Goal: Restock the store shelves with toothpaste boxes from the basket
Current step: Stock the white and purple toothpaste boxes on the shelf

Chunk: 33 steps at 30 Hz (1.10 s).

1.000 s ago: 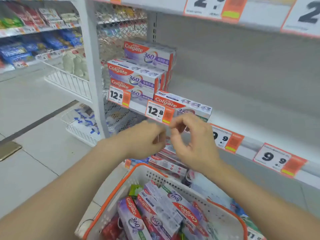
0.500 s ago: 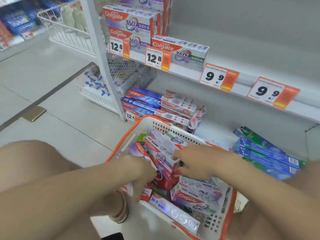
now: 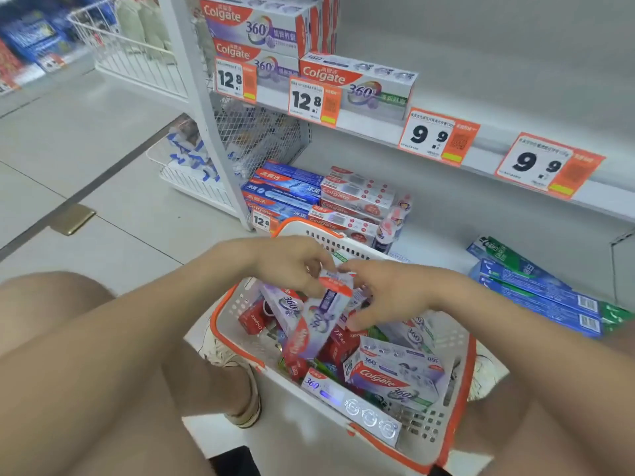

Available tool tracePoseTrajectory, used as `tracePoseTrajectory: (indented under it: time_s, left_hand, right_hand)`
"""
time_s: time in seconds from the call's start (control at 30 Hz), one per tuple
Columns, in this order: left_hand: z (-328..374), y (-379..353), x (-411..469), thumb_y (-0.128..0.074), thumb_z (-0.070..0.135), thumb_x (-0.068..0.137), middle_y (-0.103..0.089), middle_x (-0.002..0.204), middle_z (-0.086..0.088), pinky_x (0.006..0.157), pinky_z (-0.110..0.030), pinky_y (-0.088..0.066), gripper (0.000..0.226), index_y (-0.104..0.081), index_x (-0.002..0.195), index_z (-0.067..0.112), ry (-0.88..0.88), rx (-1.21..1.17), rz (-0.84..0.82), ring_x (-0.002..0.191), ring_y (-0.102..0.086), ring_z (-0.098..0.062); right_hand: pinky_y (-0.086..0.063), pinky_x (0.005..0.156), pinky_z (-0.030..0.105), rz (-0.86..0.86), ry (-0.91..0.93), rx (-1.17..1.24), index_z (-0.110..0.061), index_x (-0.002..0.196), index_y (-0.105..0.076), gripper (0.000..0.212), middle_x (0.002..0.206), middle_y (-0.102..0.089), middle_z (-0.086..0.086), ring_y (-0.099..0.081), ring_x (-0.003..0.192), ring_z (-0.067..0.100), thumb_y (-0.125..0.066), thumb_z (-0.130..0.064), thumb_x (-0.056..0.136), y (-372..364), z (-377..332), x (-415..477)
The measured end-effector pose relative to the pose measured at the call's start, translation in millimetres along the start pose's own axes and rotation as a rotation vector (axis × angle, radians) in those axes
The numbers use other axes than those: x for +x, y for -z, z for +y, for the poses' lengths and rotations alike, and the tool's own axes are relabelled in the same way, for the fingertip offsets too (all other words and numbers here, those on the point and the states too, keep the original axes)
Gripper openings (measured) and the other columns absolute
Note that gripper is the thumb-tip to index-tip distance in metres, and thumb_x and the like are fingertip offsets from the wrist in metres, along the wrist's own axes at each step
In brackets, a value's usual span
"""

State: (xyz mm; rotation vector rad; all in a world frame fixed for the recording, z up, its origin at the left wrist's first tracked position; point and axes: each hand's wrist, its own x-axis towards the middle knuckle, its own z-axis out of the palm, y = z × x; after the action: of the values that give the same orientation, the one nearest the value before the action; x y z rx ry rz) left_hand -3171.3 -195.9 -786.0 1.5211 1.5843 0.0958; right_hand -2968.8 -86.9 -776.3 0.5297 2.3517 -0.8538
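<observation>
1. The person crouches with the left knee (image 3: pixel 51 304) near the camera, and a shoe (image 3: pixel 237 372) sits on the floor (image 3: pixel 103 166) beside the basket (image 3: pixel 462 389).
2. The white, orange-rimmed basket stands on the floor between the legs. It holds loose toothpaste boxes: a purple-and-white pack (image 3: pixel 395 376) lying on top, a long flat box (image 3: pixel 354 403) against the near wall, and red boxes (image 3: pixel 254 321) at the left side.
3. Both forearms reach forward over the basket and the hands meet above its far half.
4. The left hand (image 3: pixel 292 266) is palm down, and its fingers pinch the top end of one box (image 3: pixel 319 321).
5. That box hangs tilted, with its lower end down among the others in the basket.
6. The right hand (image 3: pixel 391 293) has curled fingers closed on the same box's top end and right edge.
7. Beyond the basket, the bottom shelf (image 3: pixel 439 249) carries stacked blue boxes (image 3: pixel 285 194), red-and-white boxes (image 3: pixel 357 197) just beside them, and green-and-blue boxes (image 3: pixel 536 286) well apart at the right.
8. The shelf above (image 3: pixel 481 156) carries a stack (image 3: pixel 257 29) of Colgate 360 boxes at its left end, with a single box (image 3: pixel 360 84) just beside it.
9. Price tags reading 12.8 (image 3: pixel 311 101) and 9.9 (image 3: pixel 436 135) hang along that shelf's front edge.
</observation>
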Motion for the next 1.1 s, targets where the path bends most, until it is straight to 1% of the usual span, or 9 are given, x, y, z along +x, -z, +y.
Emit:
tracePoseTrajectory:
  time_s: [0.13, 0.2, 0.3, 0.37, 0.4, 0.47, 0.63, 0.83, 1.1]
  left_hand:
    - [7.0, 11.4, -1.6, -0.076, 0.017, 0.094, -0.077, 0.109, -0.018, 0.097, -0.052, -0.059, 0.034, -0.059, 0.123, 0.013, 0.018, -0.482, 0.123, 0.100, -0.076, -0.033]
    - [1.7, 10.4, 5.8, -0.076, 0.028, 0.094, -0.077, 0.113, -0.013, 0.095, -0.050, -0.060, 0.038, -0.056, 0.123, 0.013, 0.062, -0.512, 0.138, 0.103, -0.076, -0.029]
    - [-20.2, 1.6, 21.9, -0.064, 0.043, 0.096, -0.070, 0.095, -0.001, 0.081, -0.039, -0.057, 0.025, -0.061, 0.105, 0.019, 0.170, -0.053, 0.029, 0.082, -0.068, -0.023]
    - [-38.0, -18.2, 35.7, -0.056, 0.031, 0.096, -0.056, 0.086, -0.005, 0.077, -0.039, -0.047, 0.012, -0.058, 0.088, 0.021, 0.226, 0.206, -0.098, 0.077, -0.051, -0.026]
    - [-45.7, -31.1, 40.3, -0.056, 0.023, 0.096, -0.059, 0.097, -0.008, 0.084, -0.038, -0.048, 0.007, -0.063, 0.097, 0.023, 0.253, 0.309, -0.159, 0.087, -0.054, -0.028]
    - [-55.2, -57.5, 44.5, -0.061, 0.010, 0.096, -0.057, 0.140, -0.007, 0.104, -0.042, -0.049, 0.047, -0.057, 0.141, 0.025, 0.253, 0.466, -0.261, 0.125, -0.056, -0.031]
    - [-75.6, -87.7, 44.9, -0.088, 0.008, 0.079, -0.040, 0.153, -0.001, 0.105, -0.046, -0.052, 0.095, -0.036, 0.155, 0.029, 0.141, 0.559, -0.167, 0.137, -0.050, -0.028]
    - [-81.1, -102.0, 46.4, -0.086, 0.027, 0.086, -0.036, 0.164, -0.005, 0.117, -0.043, -0.043, 0.096, -0.027, 0.161, 0.017, 0.153, 0.677, -0.083, 0.145, -0.044, -0.028]
    - [-84.8, -85.2, 35.6, -0.082, 0.039, 0.086, -0.043, 0.156, -0.004, 0.116, -0.048, -0.041, 0.076, -0.044, 0.151, 0.028, -0.022, 0.866, -0.077, 0.141, -0.042, -0.029]
  right_hand:
    - [-0.054, 0.103, 0.038, 0.269, -0.015, 0.344, -0.035, 0.148, -0.045, 0.081, 0.135, -0.063, -0.006, -0.065, 0.114, 0.012, -0.088, -0.045, 0.080, 12.0, -1.9, 4.6]
    - [-0.056, 0.098, 0.045, 0.337, -0.086, 0.415, -0.035, 0.137, -0.052, 0.070, 0.118, -0.071, -0.004, -0.070, 0.106, 0.015, -0.090, -0.042, 0.078, 15.9, 2.8, 7.7]
    - [-0.062, 0.084, 0.040, 0.356, -0.185, 0.425, -0.034, 0.129, -0.055, 0.055, 0.110, -0.069, -0.008, -0.072, 0.094, 0.014, -0.084, -0.035, 0.083, 18.6, 3.4, 5.4]
    - [-0.062, 0.072, 0.035, 0.398, -0.233, 0.352, -0.037, 0.133, -0.051, 0.055, 0.112, -0.057, -0.009, -0.070, 0.088, 0.014, -0.077, -0.036, 0.085, 18.1, -0.1, 2.1]
    - [-0.064, 0.069, 0.036, 0.416, -0.233, 0.326, -0.037, 0.132, -0.051, 0.051, 0.112, -0.054, -0.010, -0.070, 0.085, 0.016, -0.074, -0.037, 0.087, 17.2, -1.8, 1.4]
    - [-0.065, 0.064, 0.037, 0.430, -0.215, 0.351, -0.033, 0.124, -0.056, 0.035, 0.105, -0.057, -0.012, -0.074, 0.075, 0.018, -0.069, -0.038, 0.091, 17.0, -4.9, -0.8]
    - [-0.046, 0.060, 0.032, 0.493, -0.226, 0.122, -0.017, 0.096, -0.063, 0.028, 0.087, -0.062, 0.002, -0.059, 0.072, 0.016, -0.069, -0.044, 0.090, 17.1, -2.3, -1.4]
    - [-0.036, 0.054, 0.031, 0.551, -0.235, 0.126, -0.013, 0.083, -0.058, 0.033, 0.078, -0.055, 0.005, -0.051, 0.064, 0.018, -0.067, -0.044, 0.089, 19.1, 1.0, -1.2]
    - [-0.042, 0.056, 0.034, 0.703, -0.211, 0.228, -0.014, 0.074, -0.054, 0.031, 0.070, -0.057, 0.004, -0.055, 0.065, 0.022, -0.067, -0.038, 0.088, 24.5, 1.2, -0.4]
